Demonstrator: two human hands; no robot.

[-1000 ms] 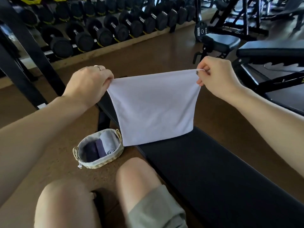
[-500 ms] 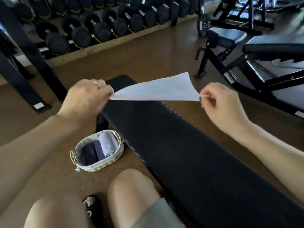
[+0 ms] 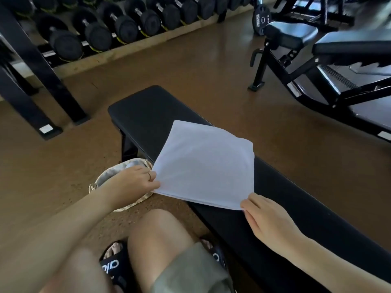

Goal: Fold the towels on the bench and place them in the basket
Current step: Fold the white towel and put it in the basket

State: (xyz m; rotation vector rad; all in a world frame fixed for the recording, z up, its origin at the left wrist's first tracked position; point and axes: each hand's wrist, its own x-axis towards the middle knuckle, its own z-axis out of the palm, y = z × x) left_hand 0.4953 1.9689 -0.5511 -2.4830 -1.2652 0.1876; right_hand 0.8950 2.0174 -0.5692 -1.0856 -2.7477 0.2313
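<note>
My right hand (image 3: 273, 220) pinches the near corner of a white towel (image 3: 205, 168) lying flat on the black bench (image 3: 296, 208). My left hand (image 3: 131, 185) pinches its left corner, above the basket (image 3: 101, 182) on the floor. Dumbbells (image 3: 110, 28) line the far wall.

We see our own bare forearms with no sleeves, and a thin ring (image 3: 149, 176) on one finger of our left hand (image 3: 135, 182). Our right hand (image 3: 268, 220) wears nothing. Below, grey-green shorts (image 3: 190, 271) end above bare knees, and black slide sandals (image 3: 114, 265) carry white lettering across the strap
</note>
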